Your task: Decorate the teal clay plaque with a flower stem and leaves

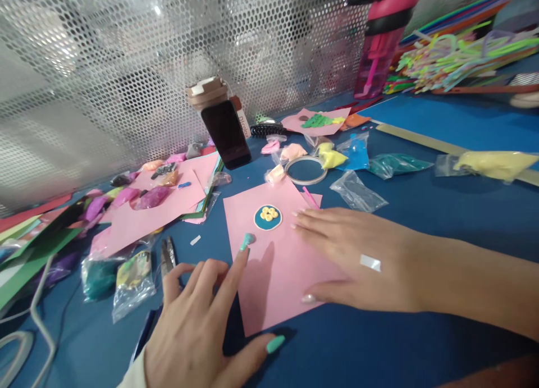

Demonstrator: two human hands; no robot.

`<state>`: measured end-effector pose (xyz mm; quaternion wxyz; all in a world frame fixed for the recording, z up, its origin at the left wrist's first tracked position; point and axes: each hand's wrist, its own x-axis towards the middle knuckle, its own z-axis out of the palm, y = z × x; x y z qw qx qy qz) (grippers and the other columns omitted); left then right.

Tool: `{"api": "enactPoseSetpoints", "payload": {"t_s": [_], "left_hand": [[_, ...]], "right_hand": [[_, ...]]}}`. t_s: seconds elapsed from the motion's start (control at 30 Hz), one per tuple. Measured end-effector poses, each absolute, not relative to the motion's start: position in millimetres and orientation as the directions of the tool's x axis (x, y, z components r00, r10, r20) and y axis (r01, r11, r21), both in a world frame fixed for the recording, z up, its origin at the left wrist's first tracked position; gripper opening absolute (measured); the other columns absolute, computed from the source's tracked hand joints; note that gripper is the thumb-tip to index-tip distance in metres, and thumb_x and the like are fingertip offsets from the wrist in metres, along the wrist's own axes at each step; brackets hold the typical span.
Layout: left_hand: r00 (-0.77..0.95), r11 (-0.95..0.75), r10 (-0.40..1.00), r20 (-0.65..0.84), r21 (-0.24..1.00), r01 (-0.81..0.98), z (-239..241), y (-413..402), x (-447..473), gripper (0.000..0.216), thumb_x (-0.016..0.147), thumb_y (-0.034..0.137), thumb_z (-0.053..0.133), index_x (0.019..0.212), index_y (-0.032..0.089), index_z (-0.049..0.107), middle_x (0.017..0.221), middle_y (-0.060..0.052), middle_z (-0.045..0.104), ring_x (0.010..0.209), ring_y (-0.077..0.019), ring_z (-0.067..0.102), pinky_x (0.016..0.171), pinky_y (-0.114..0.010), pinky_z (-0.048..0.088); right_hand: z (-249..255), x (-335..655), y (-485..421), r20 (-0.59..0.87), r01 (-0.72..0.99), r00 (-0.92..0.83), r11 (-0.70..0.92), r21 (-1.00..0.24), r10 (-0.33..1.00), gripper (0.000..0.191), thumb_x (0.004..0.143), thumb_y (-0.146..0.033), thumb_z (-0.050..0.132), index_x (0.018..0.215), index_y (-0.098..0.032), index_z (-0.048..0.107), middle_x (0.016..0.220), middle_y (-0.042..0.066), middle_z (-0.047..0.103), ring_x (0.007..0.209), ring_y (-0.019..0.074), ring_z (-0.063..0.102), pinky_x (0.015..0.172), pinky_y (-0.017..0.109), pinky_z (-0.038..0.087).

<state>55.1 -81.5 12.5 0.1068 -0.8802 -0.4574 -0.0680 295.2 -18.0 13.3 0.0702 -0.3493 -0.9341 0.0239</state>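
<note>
Head view: pink sheet (278, 264) is being pressed flat by right hand (357, 259), fingers together; left hand (197, 326), fingers spread, is touching its near-left edge beside the clay disc (268, 217); steady pressure is likely needed next.

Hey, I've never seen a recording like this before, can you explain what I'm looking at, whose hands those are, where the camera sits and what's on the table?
There is no machine here: one camera sits on a person's head, looking forward and down at their own two bare hands. The left hand, with teal-painted nails, rests open with a fingertip on the edge of a pink paper sheet. The right hand lies flat on that sheet, a small strip of tape on its back. Neither hand holds anything. On the sheet sits a small blue clay disc topped with yellow rings. All of it lies on a blue table, along with bags of coloured clay, a roll of tape, scissors, a dark phone standing upright and a pink bottle.
</note>
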Motion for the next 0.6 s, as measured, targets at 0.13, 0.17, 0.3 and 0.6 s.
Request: {"api": "enactPoseSetpoints", "payload": {"t_s": [0.13, 0.17, 0.3, 0.6], "left_hand": [[0.495, -0.515, 0.82, 0.289, -0.006, 0.857, 16, -81, 58, 0.062, 0.081, 0.032, 0.044, 0.135, 0.012, 0.021, 0.095, -0.008, 0.049, 0.088, -0.022, 0.047, 0.085, -0.043, 0.029], [0.489, -0.518, 0.82, 0.299, 0.024, 0.855, 17, -80, 58, 0.056, 0.082, 0.026, 0.042, 0.134, 0.012, 0.023, 0.093, -0.007, 0.05, 0.087, -0.0206, 0.047, 0.085, -0.042, 0.029], [0.527, -0.573, 0.76, 0.38, 0.012, 0.819, 20, -73, 57, 0.039, 0.081, 0.009, 0.043, 0.119, 0.018, 0.044, 0.072, 0.001, 0.049, 0.067, -0.0124, 0.047, 0.075, -0.034, 0.032], [0.573, -0.702, 0.678, 0.459, 0.176, 0.69, 25, -81, 59, 0.039, 0.08, 0.003, 0.044, 0.111, 0.024, 0.053, 0.07, 0.0, 0.047, 0.063, -0.0109, 0.044, 0.067, -0.032, 0.036]], "right_hand": [[4, 293, -39, 0.105, 0.621, -0.777, 0.783, -0.038, 0.621, 0.082, 0.075, -0.063, 0.041, 0.124, 0.004, 0.043, 0.127, 0.026, 0.04, 0.117, 0.0359, 0.04, 0.091, 0.048, 0.04], [3, 291, -47, 0.142, 0.62, -0.774, 0.784, -0.029, 0.617, 0.081, 0.075, -0.063, 0.041, 0.121, 0.003, 0.047, 0.125, 0.026, 0.043, 0.114, 0.0359, 0.044, 0.088, 0.047, 0.042], [-1, 277, -72, 0.301, 0.606, -0.749, 0.794, -0.047, 0.59, 0.065, 0.073, -0.056, 0.049, 0.108, -0.003, 0.06, 0.107, 0.022, 0.059, 0.092, 0.0342, 0.058, 0.069, 0.043, 0.048], [23, 270, -45, 0.094, 0.277, -0.667, 0.363, -0.89, 0.739, 0.028, 0.078, -0.033, 0.055, 0.096, -0.014, 0.064, 0.066, 0.001, 0.058, 0.057, 0.0099, 0.05, 0.053, 0.021, 0.04]]}}
